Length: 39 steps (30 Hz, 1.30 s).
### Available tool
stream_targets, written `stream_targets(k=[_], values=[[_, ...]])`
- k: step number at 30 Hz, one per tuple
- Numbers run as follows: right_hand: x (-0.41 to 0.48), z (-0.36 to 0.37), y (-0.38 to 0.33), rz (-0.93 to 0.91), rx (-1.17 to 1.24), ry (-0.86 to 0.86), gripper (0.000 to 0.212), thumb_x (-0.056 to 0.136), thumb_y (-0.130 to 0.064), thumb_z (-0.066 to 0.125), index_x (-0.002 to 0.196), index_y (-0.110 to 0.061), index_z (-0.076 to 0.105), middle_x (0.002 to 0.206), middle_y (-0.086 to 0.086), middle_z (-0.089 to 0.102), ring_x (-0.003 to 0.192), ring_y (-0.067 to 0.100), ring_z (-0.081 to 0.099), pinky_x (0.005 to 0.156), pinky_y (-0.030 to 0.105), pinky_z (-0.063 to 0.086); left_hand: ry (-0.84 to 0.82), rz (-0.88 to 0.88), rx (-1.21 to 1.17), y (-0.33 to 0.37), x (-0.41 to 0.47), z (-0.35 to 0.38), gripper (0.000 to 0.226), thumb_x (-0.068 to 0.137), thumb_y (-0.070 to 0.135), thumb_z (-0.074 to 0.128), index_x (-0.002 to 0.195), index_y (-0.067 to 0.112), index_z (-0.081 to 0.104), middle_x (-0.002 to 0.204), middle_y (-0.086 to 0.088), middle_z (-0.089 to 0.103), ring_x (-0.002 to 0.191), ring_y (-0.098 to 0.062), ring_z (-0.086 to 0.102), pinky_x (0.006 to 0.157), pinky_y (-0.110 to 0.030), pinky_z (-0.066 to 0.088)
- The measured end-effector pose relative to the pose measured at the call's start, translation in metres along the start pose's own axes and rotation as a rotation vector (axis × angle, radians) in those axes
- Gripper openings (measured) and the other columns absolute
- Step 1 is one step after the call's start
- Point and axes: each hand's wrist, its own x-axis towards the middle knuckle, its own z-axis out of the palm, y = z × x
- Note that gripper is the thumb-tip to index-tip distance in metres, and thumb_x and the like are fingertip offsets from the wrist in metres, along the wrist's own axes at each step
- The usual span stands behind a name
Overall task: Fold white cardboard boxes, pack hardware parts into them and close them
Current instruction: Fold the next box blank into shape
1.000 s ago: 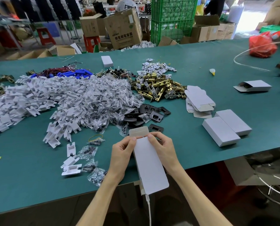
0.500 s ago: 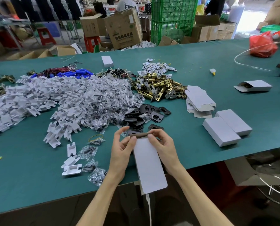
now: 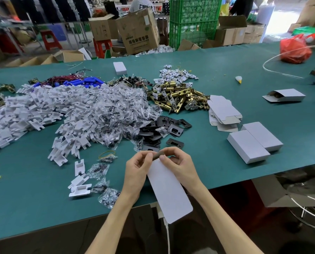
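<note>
The left hand (image 3: 136, 173) and right hand (image 3: 180, 165) each pinch the far end of the box (image 3: 169, 191). Their curled fingers (image 3: 149, 156) press its flap (image 3: 157, 155) over, likely to tuck it shut. The box's near end overhangs the tabletop (image 3: 33, 208) edge, probably for room to work. Right of the box sit closed boxes (image 3: 252, 143), with flat blanks (image 3: 222, 112) beyond them, handy for the next round.

person, head view. left hand (image 3: 136, 173): bare, with a short, plain thumbnail (image 3: 150, 155). right hand (image 3: 180, 165): bare, nail alike. forearms (image 3: 114, 222): slim, bare from wrist to frame edge. white cable (image 3: 167, 237) between them; whether worn, cannot tell.
</note>
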Motion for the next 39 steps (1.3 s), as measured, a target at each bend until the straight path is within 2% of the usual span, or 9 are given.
stream_targets(k=[6, 9, 13, 15, 18, 21, 27, 34, 39], values=[[-0.001, -0.001, -0.002, 0.058, 0.080, -0.007, 0.018, 0.093, -0.019, 0.074, 0.110, -0.013, 0.069, 0.103, 0.003, 0.074, 0.084, 0.027, 0.073, 0.070, 0.048, 0.059, -0.045, -0.031, -0.012, -0.002, 0.000, -0.002, 0.012, 0.100, 0.013, 0.068, 0.106, 0.019, 0.077, 0.103, -0.007, 0.077, 0.084, -0.019, 0.068, 0.069, -0.033, 0.056], [-0.002, -0.001, -0.002, 0.059, 0.071, -0.012, 0.021, 0.093, -0.021, 0.074, 0.112, -0.014, 0.068, 0.104, 0.003, 0.074, 0.085, 0.033, 0.073, 0.070, 0.051, 0.060, -0.040, -0.032, -0.017, -0.003, 0.000, -0.001, 0.009, 0.097, 0.018, 0.071, 0.103, 0.022, 0.077, 0.100, -0.005, 0.077, 0.081, -0.016, 0.068, 0.066, -0.028, 0.056], [-0.003, 0.000, -0.006, 0.049, 0.067, -0.032, 0.021, 0.092, -0.021, 0.075, 0.112, -0.017, 0.069, 0.104, 0.001, 0.074, 0.081, 0.031, 0.072, 0.065, 0.043, 0.059, -0.007, -0.049, -0.015, -0.003, 0.001, 0.000, 0.020, 0.087, 0.031, 0.072, 0.098, 0.015, 0.074, 0.089, -0.003, 0.074, 0.075, -0.013, 0.064, 0.063, -0.026, 0.053], [-0.004, -0.001, -0.008, 0.048, 0.069, -0.047, 0.021, 0.091, -0.022, 0.077, 0.111, -0.017, 0.070, 0.102, 0.002, 0.075, 0.081, 0.034, 0.072, 0.062, 0.039, 0.059, 0.001, -0.045, -0.003, -0.002, 0.002, 0.000, 0.022, 0.086, 0.032, 0.074, 0.092, 0.011, 0.073, 0.082, -0.002, 0.072, 0.073, -0.012, 0.061, 0.062, -0.024, 0.050], [-0.003, -0.003, -0.008, 0.069, 0.102, -0.054, 0.022, 0.090, -0.020, 0.078, 0.111, -0.017, 0.071, 0.101, 0.009, 0.074, 0.078, 0.044, 0.065, 0.065, 0.046, 0.055, -0.027, -0.080, -0.005, 0.000, 0.004, -0.002, 0.019, 0.091, 0.024, 0.079, 0.088, 0.007, 0.072, 0.077, -0.002, 0.069, 0.070, -0.013, 0.059, 0.061, -0.024, 0.048], [-0.002, -0.003, -0.007, 0.086, 0.131, -0.046, 0.027, 0.088, -0.020, 0.080, 0.111, -0.014, 0.069, 0.105, 0.014, 0.072, 0.076, 0.034, 0.057, 0.067, 0.048, 0.049, -0.059, -0.146, -0.019, 0.003, 0.009, -0.005, 0.022, 0.093, 0.021, 0.078, 0.089, 0.001, 0.070, 0.079, -0.008, 0.067, 0.073, -0.019, 0.057, 0.063, -0.029, 0.046], [-0.001, -0.003, -0.004, 0.117, 0.139, -0.023, 0.032, 0.082, -0.026, 0.083, 0.104, -0.010, 0.066, 0.102, 0.011, 0.071, 0.076, 0.031, 0.062, 0.067, 0.045, 0.051, -0.104, -0.165, -0.018, 0.006, 0.010, -0.009, 0.036, 0.092, 0.020, 0.079, 0.083, -0.009, 0.059, 0.078, -0.015, 0.061, 0.073, -0.022, 0.052, 0.063, -0.030, 0.043], [-0.002, -0.004, -0.007, 0.116, 0.132, -0.018, 0.030, 0.080, -0.027, 0.078, 0.095, -0.005, 0.066, 0.089, -0.002, 0.072, 0.072, 0.013, 0.066, 0.061, 0.025, 0.053, -0.092, -0.169, -0.011, 0.006, 0.010, -0.008, 0.029, 0.093, 0.014, 0.076, 0.081, -0.007, 0.060, 0.078, -0.012, 0.061, 0.074, -0.020, 0.053, 0.061, -0.025, 0.044], [-0.002, -0.004, -0.007, 0.105, 0.116, -0.003, 0.019, 0.084, -0.020, 0.078, 0.086, -0.006, 0.065, 0.095, 0.008, 0.072, 0.073, 0.009, 0.067, 0.061, 0.021, 0.053, -0.091, -0.158, -0.012, 0.005, 0.008, -0.008, 0.031, 0.094, 0.015, 0.076, 0.081, -0.007, 0.059, 0.077, -0.012, 0.060, 0.072, -0.020, 0.053, 0.058, -0.023, 0.044]])
